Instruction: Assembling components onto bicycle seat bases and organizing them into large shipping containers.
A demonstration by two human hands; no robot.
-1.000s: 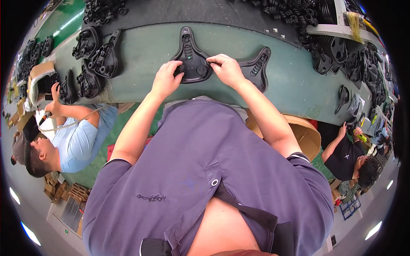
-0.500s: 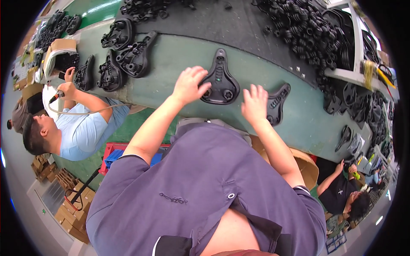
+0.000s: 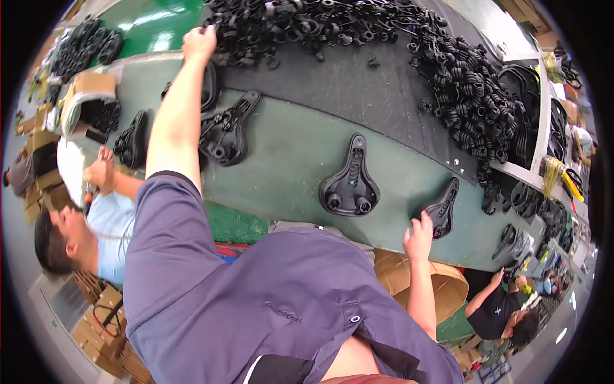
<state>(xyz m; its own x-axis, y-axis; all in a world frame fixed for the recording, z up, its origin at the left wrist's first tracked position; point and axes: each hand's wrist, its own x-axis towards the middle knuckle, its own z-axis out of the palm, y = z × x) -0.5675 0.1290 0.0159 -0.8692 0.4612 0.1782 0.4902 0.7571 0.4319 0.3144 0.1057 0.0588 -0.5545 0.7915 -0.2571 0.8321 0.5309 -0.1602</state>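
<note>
Left hand [image 3: 199, 42] stretched to 11 o'clock, fingers spread on spring pile [image 3: 358, 32]. Right hand [image 3: 419, 237] open, touching side saddle [image 3: 443, 210]. Centre saddle [image 3: 351, 182] points 12 o'clock, nearer right hand.

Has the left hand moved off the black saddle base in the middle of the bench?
Yes. The left hand has left the saddle base and stretched out to the pile of black parts at the bench's far side.

Clad in a loose purple-grey short-sleeved shirt [image 3: 256, 301], small stitched mark and metal snap on its front. Bare forearms below the sleeves, both hands ungloved.
</note>
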